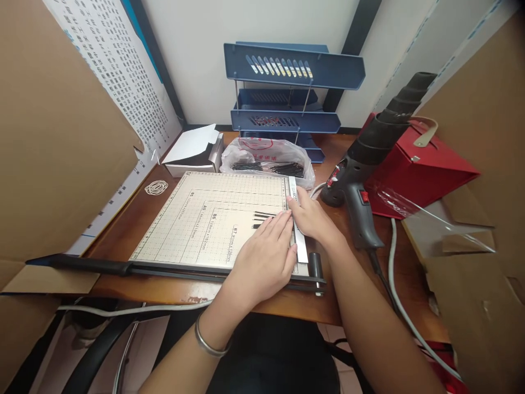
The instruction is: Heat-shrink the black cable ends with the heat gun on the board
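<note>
A cream-coloured paper cutter (180, 219) with printed grid lines lies on the desk, its long black blade arm lowered along the near edge. Several thin black strips (266, 214) rest on its right part; their exact kind I cannot make out. My left hand (264, 254) lies flat over them, fingers together, covering part of them. At the right edge my right hand (308, 214) grips the white ruler strip (301, 246), its thumb on top near my left fingertips. Its other fingers are partly hidden over the side.
Behind the cutter are a plastic bag (266, 158) of black strips, a white box (192, 150) and a blue letter tray (287, 68). Rubber bands (156, 187) lie at left. A black heat gun (356, 169) and a red box (422, 164) stand at right. Cardboard flanks both sides.
</note>
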A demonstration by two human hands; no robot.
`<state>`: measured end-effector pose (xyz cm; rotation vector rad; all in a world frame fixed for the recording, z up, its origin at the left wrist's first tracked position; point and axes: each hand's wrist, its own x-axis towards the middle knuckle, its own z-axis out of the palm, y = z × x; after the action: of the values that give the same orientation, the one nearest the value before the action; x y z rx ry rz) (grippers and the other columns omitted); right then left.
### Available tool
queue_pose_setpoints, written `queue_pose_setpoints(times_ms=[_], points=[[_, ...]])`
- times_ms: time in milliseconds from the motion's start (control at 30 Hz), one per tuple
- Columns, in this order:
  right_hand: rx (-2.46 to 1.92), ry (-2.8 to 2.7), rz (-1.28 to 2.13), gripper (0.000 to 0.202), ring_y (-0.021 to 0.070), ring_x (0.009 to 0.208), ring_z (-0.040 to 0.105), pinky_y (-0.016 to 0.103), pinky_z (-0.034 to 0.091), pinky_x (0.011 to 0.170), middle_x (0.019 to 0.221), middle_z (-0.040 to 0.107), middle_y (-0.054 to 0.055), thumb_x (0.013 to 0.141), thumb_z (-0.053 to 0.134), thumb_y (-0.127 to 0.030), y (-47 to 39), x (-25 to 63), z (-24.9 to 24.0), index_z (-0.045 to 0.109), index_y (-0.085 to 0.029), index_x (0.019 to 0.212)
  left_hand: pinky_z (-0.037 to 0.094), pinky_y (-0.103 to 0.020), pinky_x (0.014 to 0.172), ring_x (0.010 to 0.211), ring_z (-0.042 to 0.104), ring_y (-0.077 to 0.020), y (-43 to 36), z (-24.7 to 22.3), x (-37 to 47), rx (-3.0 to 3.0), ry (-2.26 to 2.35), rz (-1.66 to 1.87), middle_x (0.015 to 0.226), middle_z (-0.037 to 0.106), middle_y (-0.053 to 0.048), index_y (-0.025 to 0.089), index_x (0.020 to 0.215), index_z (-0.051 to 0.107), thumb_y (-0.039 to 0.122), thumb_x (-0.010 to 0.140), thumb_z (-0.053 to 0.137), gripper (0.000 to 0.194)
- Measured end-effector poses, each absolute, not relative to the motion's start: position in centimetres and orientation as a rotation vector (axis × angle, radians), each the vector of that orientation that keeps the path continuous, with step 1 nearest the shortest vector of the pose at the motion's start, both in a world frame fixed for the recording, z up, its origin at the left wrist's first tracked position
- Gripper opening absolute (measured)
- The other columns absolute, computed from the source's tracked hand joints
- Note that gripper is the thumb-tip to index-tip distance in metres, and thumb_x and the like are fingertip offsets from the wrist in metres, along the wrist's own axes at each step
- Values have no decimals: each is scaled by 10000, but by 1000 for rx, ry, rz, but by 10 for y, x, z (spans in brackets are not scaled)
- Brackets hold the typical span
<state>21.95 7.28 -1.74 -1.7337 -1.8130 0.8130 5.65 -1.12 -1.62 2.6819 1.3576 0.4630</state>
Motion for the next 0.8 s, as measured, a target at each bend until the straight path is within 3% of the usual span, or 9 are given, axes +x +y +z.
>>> queue_pose_setpoints(times_ms=[333,633,733,800], points=[[-1688,-1859,786,432,373,1292,589,510,448,1051,1404,634,169,1006,350,-457,75,223,-19,506,-221,1332,226,-494,1315,1580,266,-300,-10,-18,60,2632,1546,388,1688,291,-179,17,1574,387,450,1102,266,652],[-1615,-1960,767,368,306,1051,660,414,482,919,1182,717,117,956,457,-415,73,233,-15,557,-235,1262,211,-433,1320,1580,273,-261,-12,-12,58,2586,1515,400,1691,310,-145,19,1587,367,438,1093,319,649],[-1636,-1901,650,462,280,928,632,398,453,856,1016,706,104,940,503,-478,70,236,-9,567,-213,1313,188,-447,1324,1582,268,-258,-11,-8,53,2554,1598,428,1701,287,-145,24,1592,353,380,1070,365,631],[-1594,-1932,637,420,225,775,584,354,424,773,806,647,42,913,557,-477,67,238,-4,642,-204,1221,170,-473,1325,1588,249,-276,-7,-6,48,2550,1663,409,1706,267,-157,17,1595,340,343,1046,390,640]])
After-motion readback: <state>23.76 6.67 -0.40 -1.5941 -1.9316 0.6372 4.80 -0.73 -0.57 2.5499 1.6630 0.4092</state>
